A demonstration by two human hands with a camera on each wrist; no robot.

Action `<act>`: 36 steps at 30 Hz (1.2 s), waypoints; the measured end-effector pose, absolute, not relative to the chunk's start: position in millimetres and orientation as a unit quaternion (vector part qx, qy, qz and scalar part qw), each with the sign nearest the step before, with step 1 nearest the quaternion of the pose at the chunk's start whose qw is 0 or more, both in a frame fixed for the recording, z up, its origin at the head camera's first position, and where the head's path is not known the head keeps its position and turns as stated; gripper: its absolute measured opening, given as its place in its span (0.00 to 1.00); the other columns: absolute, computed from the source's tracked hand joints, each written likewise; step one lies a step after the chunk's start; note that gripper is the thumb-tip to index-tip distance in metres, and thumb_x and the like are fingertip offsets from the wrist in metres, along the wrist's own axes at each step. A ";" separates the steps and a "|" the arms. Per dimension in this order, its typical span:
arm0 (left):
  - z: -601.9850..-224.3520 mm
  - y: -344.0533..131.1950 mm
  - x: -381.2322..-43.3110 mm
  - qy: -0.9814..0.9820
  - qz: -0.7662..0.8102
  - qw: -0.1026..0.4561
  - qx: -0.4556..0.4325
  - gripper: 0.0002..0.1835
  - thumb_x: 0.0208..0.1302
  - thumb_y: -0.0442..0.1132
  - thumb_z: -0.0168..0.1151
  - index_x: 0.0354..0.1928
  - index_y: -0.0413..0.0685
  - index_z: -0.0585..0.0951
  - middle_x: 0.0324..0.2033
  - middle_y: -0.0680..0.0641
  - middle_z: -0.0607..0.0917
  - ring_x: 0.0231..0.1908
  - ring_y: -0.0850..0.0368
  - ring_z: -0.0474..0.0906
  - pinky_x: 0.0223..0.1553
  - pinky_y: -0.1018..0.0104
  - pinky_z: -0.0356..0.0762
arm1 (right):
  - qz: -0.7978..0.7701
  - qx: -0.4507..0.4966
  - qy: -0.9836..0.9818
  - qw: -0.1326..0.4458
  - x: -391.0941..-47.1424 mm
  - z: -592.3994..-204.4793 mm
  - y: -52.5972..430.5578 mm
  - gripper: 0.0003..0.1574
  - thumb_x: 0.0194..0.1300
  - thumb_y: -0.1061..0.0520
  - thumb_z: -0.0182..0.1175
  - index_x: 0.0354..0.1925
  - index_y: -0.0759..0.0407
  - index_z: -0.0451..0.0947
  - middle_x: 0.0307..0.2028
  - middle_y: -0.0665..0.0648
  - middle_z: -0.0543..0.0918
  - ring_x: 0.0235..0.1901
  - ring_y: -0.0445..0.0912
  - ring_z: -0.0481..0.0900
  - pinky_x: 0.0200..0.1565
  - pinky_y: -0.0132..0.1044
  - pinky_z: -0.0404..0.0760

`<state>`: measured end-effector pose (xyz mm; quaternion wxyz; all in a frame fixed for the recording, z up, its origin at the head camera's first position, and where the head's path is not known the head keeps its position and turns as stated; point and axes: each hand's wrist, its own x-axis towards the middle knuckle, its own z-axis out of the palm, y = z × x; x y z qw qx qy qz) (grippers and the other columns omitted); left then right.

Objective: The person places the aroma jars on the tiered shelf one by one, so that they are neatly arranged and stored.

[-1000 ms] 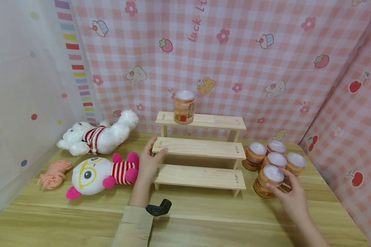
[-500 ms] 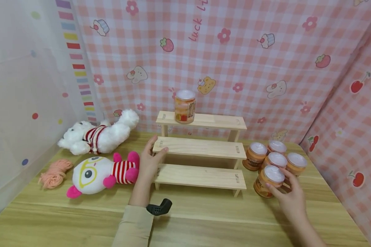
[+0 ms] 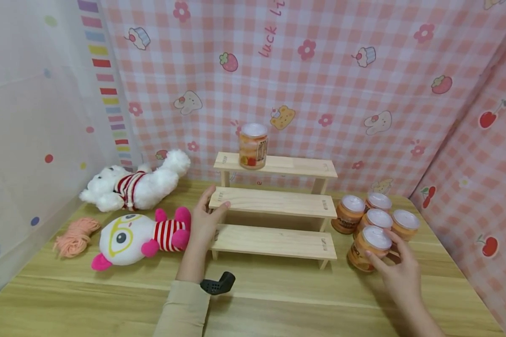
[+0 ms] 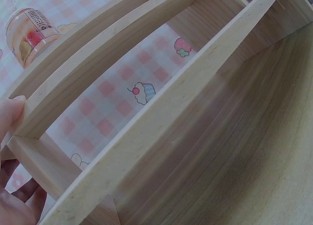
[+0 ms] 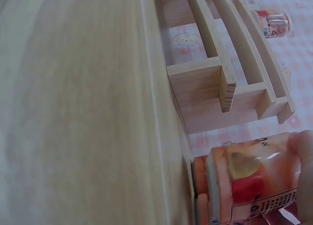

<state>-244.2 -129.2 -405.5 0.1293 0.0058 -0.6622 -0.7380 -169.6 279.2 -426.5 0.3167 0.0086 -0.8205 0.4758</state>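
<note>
A three-tier wooden display shelf [image 3: 274, 202] stands in the middle of the table. My left hand [image 3: 200, 227] grips the left end of its middle tier, the thumb on top of the board. At the right, my right hand [image 3: 402, 271] pinches the front jar [image 3: 360, 252], an orange-labelled jar of what looks like fruit with a clear lid. This jar leans slightly; in the right wrist view, its base [image 5: 220, 188] shows close to the tabletop. Several similar jars [image 3: 348, 215] stand right behind it. One more jar [image 3: 253, 147] stands upright on the top tier, left of centre.
Left of the shelf lie a white plush dog [image 3: 147, 189] in a striped sweater, a pink-and-white plush doll [image 3: 126, 241] and a skein of peach yarn [image 3: 77, 238]. A pink checked cloth [image 3: 320, 84] hangs behind the wooden table [image 3: 278, 299].
The front jar has shifted and leaned slightly to the right in my right hand. My left hand keeps its hold on the shelf. The whole view has drifted a little.
</note>
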 end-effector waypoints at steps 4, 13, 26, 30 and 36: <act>-405.3 -130.4 -244.1 -0.670 -0.732 0.127 0.008 0.36 0.62 0.39 0.67 0.71 0.53 0.64 0.71 0.51 0.59 0.67 0.59 0.55 0.61 0.67 0.64 | 0.459 0.023 -0.821 0.339 -166.9 -418.0 276.4 0.43 0.40 0.78 0.72 0.58 0.68 0.73 0.45 0.43 0.72 0.39 0.34 0.72 0.39 0.15 0.73; -387.6 -127.8 -232.0 -0.667 -0.737 0.105 0.015 0.36 0.63 0.36 0.65 0.71 0.48 0.62 0.71 0.47 0.57 0.68 0.56 0.54 0.62 0.64 0.63 | 0.458 0.084 -0.804 0.370 -165.0 -404.0 271.5 0.44 0.35 0.85 0.69 0.56 0.76 0.72 0.47 0.44 0.74 0.40 0.34 0.74 0.42 0.17 0.74; -398.8 -130.7 -240.1 -0.677 -0.726 0.114 0.017 0.36 0.62 0.40 0.66 0.71 0.53 0.64 0.71 0.50 0.57 0.69 0.56 0.52 0.63 0.64 0.62 | 0.438 0.098 -0.819 0.356 -165.9 -374.0 260.8 0.46 0.40 0.78 0.73 0.60 0.65 0.73 0.50 0.54 0.77 0.42 0.29 0.75 0.42 0.18 0.75; -404.4 -130.8 -243.2 -0.680 -0.722 0.123 0.012 0.36 0.62 0.41 0.66 0.71 0.53 0.64 0.71 0.51 0.58 0.68 0.57 0.53 0.62 0.64 0.63 | 0.438 0.086 -0.825 0.346 -168.5 -362.3 255.5 0.45 0.42 0.75 0.74 0.61 0.62 0.74 0.49 0.55 0.77 0.41 0.29 0.75 0.39 0.17 0.75; -405.2 -129.9 -243.4 -0.671 -0.731 0.121 0.012 0.36 0.62 0.39 0.66 0.71 0.51 0.63 0.70 0.51 0.61 0.63 0.58 0.63 0.59 0.64 0.68 | 0.448 0.105 -0.821 0.337 -175.0 -345.1 246.5 0.44 0.46 0.73 0.73 0.62 0.60 0.73 0.52 0.58 0.77 0.42 0.33 0.76 0.37 0.19 0.76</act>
